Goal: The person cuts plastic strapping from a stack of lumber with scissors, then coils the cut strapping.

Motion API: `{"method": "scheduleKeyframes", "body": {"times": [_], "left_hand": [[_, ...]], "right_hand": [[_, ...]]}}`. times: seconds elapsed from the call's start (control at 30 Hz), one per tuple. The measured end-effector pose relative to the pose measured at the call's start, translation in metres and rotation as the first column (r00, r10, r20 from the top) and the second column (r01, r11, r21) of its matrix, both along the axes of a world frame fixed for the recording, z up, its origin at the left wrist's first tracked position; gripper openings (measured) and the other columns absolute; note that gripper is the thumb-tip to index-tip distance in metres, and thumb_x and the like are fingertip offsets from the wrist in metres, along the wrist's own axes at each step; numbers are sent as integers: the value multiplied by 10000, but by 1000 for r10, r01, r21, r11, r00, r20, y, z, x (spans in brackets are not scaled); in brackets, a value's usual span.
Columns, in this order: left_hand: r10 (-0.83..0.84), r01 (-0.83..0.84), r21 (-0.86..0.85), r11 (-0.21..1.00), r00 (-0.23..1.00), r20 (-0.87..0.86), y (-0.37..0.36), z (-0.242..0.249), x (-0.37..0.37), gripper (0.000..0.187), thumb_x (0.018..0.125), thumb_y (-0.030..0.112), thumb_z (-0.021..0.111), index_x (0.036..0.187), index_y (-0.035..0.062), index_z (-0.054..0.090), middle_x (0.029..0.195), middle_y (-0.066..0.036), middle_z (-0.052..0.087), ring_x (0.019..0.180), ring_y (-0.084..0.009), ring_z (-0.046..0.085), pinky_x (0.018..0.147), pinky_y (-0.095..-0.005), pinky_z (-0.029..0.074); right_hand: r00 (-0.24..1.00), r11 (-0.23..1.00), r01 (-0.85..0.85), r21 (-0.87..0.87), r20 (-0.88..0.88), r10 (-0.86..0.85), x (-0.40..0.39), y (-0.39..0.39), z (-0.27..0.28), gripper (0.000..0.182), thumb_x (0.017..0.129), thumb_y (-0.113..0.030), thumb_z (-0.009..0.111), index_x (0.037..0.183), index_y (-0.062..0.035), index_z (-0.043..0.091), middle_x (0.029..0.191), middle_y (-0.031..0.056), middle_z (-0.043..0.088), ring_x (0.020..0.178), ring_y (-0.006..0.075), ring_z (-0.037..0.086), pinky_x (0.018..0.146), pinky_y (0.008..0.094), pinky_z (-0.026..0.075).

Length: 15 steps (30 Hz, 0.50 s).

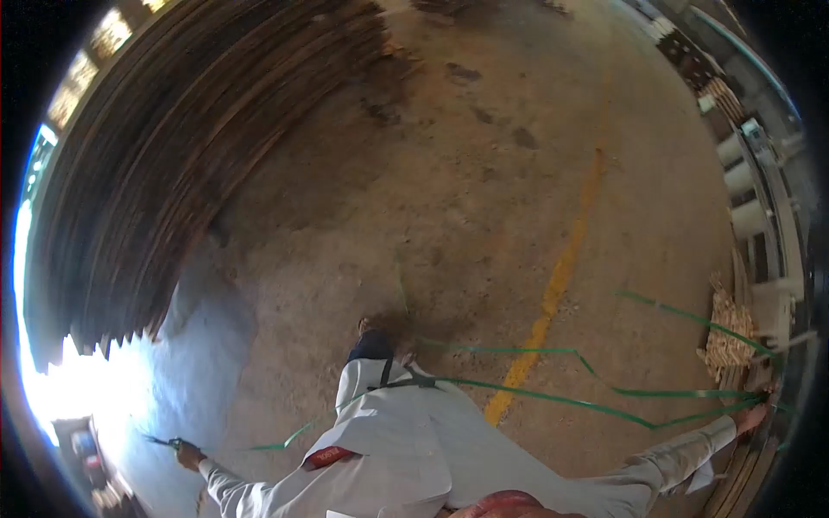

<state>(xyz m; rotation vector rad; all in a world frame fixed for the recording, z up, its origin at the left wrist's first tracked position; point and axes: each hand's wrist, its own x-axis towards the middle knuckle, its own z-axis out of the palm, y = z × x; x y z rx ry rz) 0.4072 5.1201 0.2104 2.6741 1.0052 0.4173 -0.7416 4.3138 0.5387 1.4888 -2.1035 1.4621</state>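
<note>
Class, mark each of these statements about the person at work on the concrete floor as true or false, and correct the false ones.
1. The left hand holds a dark pointed tool. True.
2. The green strap is wound tightly round the stacked boards. False: it trails loose across the floor towards the right hand.
3. A yellow line is painted on the floor. True.
4. The two hands are clasped together. False: they are spread far apart, one to each side.
5. The stacked boards lie on the person's right. False: they are on the left.
</note>
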Motion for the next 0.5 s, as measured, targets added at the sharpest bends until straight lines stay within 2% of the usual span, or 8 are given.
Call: {"method": "scheduleKeyframes", "body": {"times": [0.1,0.23,0.33,0.37,0.4,0.47,0.5], "left_hand": [[-44,44,-12,999,999,3,-83,-1,51,465,1024,382,563,1103,-47,724,1099,-265,732,997,-433,711,851,-527,560],[-160,159,-44,986,987,-5,-213,-36,110,459,1024,377,558,1156,-34,711,1151,-259,719,1041,-420,700,871,-520,560],[-267,266,-65,962,963,-24,-339,-71,161,458,1024,373,554,1197,-24,702,1190,-255,709,1074,-411,692,887,-515,560],[-311,308,-70,949,950,-29,-388,-80,182,459,1024,372,553,1210,-21,699,1203,-253,705,1085,-408,689,892,-513,560],[-349,345,-83,935,937,-32,-437,-92,204,460,1024,371,551,1223,-17,696,1216,-252,702,1096,-404,686,897,-512,560],[-437,432,-103,896,899,-29,-542,-110,245,464,1023,368,549,1250,-11,689,1242,-249,695,1119,-398,681,907,-508,560],[-479,475,-103,874,878,-18,-591,-115,262,466,1023,367,547,1264,-8,686,1255,-247,692,1130,-395,678,913,-507,560]], "right_hand": [[994,990,-19,-139,103,33,11,3,11,686,934,-491,606,1387,20,557,1213,88,608,972,214,521,865,315,416],[975,953,-75,-295,180,133,38,-31,14,826,827,-584,715,1382,8,558,1169,29,581,877,149,446,766,264,373],[970,909,-158,-387,112,216,66,-66,21,938,747,-654,796,1378,-1,559,1137,-15,561,805,99,389,691,226,340],[974,893,-205,-401,3,225,76,-76,23,976,721,-677,824,1376,-4,560,1126,-30,554,781,83,371,666,214,330],[918,862,-66,-502,307,249,104,-90,29,991,710,-675,835,1396,-15,559,1126,-41,551,768,71,357,636,203,307],[924,887,-43,-461,319,210,152,-113,43,744,904,-580,720,1412,-59,564,1174,-37,591,731,58,369,580,210,301],[905,889,89,-450,410,116,160,-128,49,668,954,-547,676,1407,-68,568,1171,-36,602,724,51,376,575,211,305]]}}
